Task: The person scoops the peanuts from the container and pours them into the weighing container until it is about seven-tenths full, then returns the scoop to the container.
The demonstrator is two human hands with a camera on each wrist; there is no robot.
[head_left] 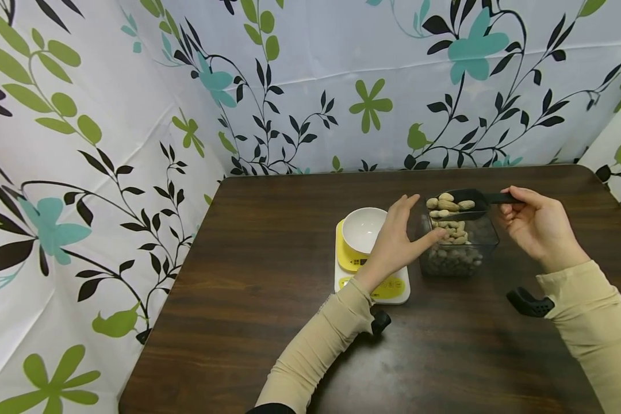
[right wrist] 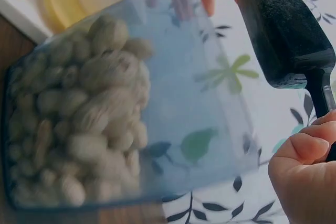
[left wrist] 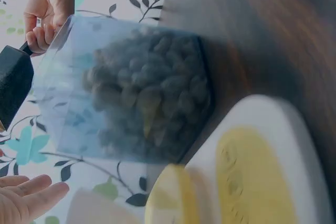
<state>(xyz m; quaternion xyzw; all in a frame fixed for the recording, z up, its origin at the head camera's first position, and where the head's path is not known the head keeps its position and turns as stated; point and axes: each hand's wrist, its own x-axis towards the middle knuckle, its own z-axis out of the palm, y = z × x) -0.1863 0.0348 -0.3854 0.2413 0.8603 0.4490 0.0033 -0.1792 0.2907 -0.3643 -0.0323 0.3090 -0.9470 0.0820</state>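
Observation:
My right hand (head_left: 540,230) grips the handle of a black scoop (head_left: 479,202). Several unshelled peanuts (head_left: 448,204) lie in the scoop, which hovers above a clear plastic container (head_left: 485,234). More peanuts (right wrist: 100,145) fill the lower part of that container, seen through its wall in the right wrist view. My left hand (head_left: 399,241) is held out with extended fingers, holding nothing. It hovers between a white bowl (head_left: 361,227) and the container, its thumb overlapping the container's near-left part in the head view. The bowl rests on a yellow and white kitchen scale (head_left: 345,256), partly hidden behind the left hand and wrist.
All this stands toward the back right of a dark brown wooden table (head_left: 269,259). A curtain (head_left: 310,86) with leaf and flower prints hangs behind it and along the left side. Black wrist devices (head_left: 529,303) show under both sleeves.

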